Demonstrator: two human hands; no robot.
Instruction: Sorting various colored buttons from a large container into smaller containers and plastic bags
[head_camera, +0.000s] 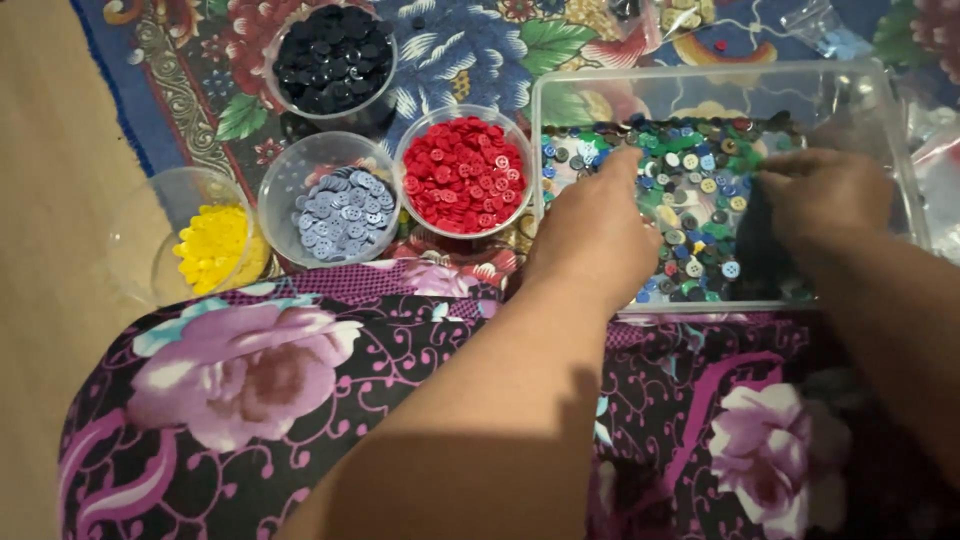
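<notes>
Mixed buttons (700, 190) fill clear tub (560, 90), long axis left-right; both hands' fingers curled, grip unclear.

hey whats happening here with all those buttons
A person sits over a clear plastic box filled with mixed buttons of many colours. Both hands are in the box: the left hand reaches into the pile, and the right hand rests on the buttons with fingertips pinched together. Beside the box stand four round tubs, each with one colour: black buttons, red buttons, pale blue-grey buttons and yellow buttons.
</notes>
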